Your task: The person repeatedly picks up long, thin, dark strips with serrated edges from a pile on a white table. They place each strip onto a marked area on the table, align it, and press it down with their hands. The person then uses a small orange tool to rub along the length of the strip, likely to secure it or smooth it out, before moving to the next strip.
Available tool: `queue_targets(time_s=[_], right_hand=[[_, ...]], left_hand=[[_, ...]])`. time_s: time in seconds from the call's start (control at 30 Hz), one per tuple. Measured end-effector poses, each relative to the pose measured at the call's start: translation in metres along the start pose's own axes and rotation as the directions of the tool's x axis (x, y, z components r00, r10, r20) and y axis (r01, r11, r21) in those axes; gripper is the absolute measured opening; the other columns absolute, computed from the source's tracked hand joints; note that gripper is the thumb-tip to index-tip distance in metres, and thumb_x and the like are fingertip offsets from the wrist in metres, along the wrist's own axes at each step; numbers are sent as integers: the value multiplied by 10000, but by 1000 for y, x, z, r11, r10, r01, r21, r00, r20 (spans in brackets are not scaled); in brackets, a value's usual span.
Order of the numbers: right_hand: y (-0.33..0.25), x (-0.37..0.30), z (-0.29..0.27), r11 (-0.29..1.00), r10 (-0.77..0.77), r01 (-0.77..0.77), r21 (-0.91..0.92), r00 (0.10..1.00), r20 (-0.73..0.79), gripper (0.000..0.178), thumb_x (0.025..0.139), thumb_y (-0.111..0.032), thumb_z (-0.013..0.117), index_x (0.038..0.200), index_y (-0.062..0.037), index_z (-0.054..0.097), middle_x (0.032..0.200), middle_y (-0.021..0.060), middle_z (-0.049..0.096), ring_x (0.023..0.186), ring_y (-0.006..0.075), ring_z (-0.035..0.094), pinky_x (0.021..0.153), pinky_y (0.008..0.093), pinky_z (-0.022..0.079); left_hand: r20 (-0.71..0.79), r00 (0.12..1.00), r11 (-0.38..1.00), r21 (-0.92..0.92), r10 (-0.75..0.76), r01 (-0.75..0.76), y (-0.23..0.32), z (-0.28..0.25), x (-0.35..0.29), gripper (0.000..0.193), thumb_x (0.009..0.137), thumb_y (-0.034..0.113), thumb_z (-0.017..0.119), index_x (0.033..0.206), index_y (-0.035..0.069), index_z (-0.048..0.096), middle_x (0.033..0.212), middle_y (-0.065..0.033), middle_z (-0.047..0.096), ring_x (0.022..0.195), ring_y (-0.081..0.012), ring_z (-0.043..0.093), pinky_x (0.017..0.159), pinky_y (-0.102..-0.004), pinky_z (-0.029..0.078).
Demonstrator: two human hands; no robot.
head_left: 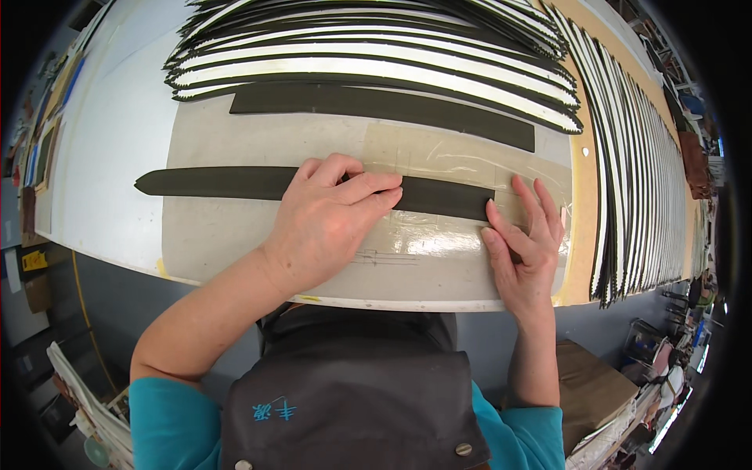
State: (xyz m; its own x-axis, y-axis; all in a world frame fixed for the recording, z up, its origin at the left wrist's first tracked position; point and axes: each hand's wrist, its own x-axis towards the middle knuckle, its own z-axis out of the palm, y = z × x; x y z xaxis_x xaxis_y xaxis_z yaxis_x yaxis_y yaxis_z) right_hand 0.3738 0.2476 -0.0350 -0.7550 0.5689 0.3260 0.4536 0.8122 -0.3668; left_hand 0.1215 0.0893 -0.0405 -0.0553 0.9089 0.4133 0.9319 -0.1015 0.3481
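A long, flat dark strip (223,181), pointed at its left end and cut square at its right, lies across the grey work mat (227,227). My left hand (325,211) rests over its middle, fingers bent and pressed together on the strip. At the square end is my right hand (529,243), its fingers apart; the index fingertip touches the end's edge and the thumb sits just below. Under the strip's right part, clear film (439,235) covers the mat. Beyond it lies a second dark strip (384,113), square at both ends.
Along the far side of the table, many black-edged strips with white faces (376,59) are laid in overlapping rows. Another fanned row of such strips (638,164) covers the right side. A white board surface (94,164) extends left, and the table's front edge (407,306) runs before me.
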Motion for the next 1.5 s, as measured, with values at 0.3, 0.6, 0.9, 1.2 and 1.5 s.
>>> queue_targets(time_s=[0.3,0.6,0.9,1.2,1.5], right_hand=[[20,-21,-14,806,361,-264,529,929,-86,249,878,-36,827,1126,-46,798,1246,78,689,976,143,597,808,267,489],[-9,-23,-28,862,378,-393,321,919,111,214,787,-46,901,948,-23,761,944,21,658,680,65,498,623,224,437],[-54,45,-19,716,298,-464,522,879,372,108,901,-19,797,940,5,698,805,28,717,704,76,664,656,228,531],[-71,103,32,642,397,-595,484,797,454,104,888,-39,765,901,36,694,795,55,715,674,67,650,576,217,551],[-73,101,34,652,413,-602,461,792,450,93,875,-30,756,887,43,699,764,54,708,639,70,643,561,220,548]], left_hand=[[-4,1000,998,-58,8,-8,-3,3,1,285,855,52,716,1127,103,786,1216,12,745,1013,-266,611,894,-385,482],[-14,1000,995,-102,21,-23,-9,3,-4,278,865,55,691,1128,90,774,1211,7,737,1053,-258,596,948,-393,477],[-23,1000,992,-125,2,-5,-10,11,-8,327,798,70,669,1109,81,768,1193,35,683,1091,-224,585,972,-383,471],[-24,1000,983,-181,-20,15,-9,11,-6,324,782,65,688,1094,92,774,1156,42,684,1092,-216,588,966,-389,489],[1,999,986,-164,-35,35,-8,7,-6,294,790,70,690,1068,80,783,1142,42,688,1085,-205,594,971,-384,489]])
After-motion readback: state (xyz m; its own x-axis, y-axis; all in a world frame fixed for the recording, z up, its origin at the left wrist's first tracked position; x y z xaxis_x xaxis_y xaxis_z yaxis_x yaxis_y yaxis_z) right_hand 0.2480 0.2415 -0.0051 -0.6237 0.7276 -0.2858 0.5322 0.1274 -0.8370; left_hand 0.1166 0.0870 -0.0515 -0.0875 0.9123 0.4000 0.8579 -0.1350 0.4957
